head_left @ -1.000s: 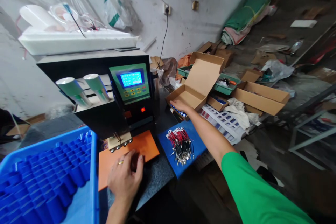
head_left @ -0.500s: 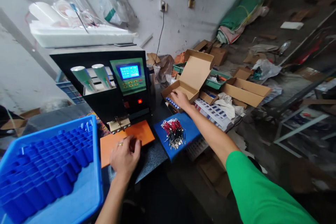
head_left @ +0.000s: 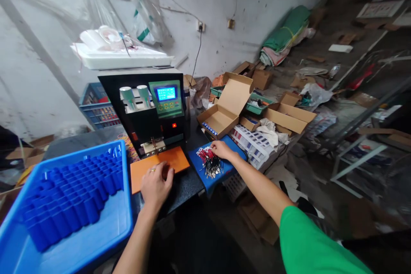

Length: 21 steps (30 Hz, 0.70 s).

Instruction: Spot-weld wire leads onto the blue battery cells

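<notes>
My left hand (head_left: 157, 183) rests on the orange board (head_left: 178, 158) before the black machine (head_left: 128, 126), fingers curled inward; whatever they may hold is hidden. A pile of short red and black wire leads (head_left: 212, 160) with white connector ends lies on a blue cloth (head_left: 197, 171). At the pile's upper right edge, my right hand (head_left: 222, 150) has its fingertips pinched at the connector end of a lead. On the left, a blue tray (head_left: 128, 205) holds rows of blue cylinders (head_left: 77, 192).
An open cardboard box (head_left: 221, 115) stands beyond the wires, with a row of small blue-and-white round pieces (head_left: 209, 128) at its near side. A white plastic basket (head_left: 252, 145) is to its right. A white foam tray (head_left: 125, 58) sits atop the machine, whose screen (head_left: 166, 93) is lit.
My right hand has come back from the cardboard box to the pile of wire leads. My left hand stays on the orange board. The camera view has shifted.
</notes>
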Each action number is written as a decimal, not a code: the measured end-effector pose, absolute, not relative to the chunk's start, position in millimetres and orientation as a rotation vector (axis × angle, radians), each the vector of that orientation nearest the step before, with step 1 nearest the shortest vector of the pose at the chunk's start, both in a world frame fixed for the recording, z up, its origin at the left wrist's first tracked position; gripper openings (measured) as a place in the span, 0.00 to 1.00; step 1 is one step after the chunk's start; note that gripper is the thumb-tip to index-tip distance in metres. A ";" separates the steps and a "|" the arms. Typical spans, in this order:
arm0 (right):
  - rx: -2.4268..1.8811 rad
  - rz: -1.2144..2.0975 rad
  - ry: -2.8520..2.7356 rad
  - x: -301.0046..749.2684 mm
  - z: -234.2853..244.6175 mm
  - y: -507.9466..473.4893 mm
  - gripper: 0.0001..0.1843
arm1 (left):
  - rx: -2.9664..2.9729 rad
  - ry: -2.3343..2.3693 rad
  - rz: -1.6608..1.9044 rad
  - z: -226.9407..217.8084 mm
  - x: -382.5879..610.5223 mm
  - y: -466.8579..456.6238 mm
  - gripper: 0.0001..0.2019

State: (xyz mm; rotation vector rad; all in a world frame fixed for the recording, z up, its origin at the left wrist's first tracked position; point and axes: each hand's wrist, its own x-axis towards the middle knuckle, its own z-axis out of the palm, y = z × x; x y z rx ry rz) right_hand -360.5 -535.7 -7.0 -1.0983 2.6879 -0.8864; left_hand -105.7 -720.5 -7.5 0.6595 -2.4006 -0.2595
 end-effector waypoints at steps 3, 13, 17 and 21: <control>-1.065 -0.922 2.708 -357.4 -10.0 -536.9 0.09 | 0.657 -2.400 -0.265 -6.8 -105.1 -719.8 0.18; -0.901 -1.215 2.611 -370.2 -19.2 -535.6 0.07 | 0.654 -2.401 -0.271 -5.2 -104.7 -719.3 0.19; -0.748 -1.497 2.480 -377.4 -6.6 -528.6 0.06 | 0.663 -2.388 -0.274 -5.8 -106.4 -720.7 0.19; -0.659 -1.757 2.382 -379.4 12.6 -522.1 0.08 | 0.649 -2.390 -0.252 -5.8 -107.3 -722.3 0.20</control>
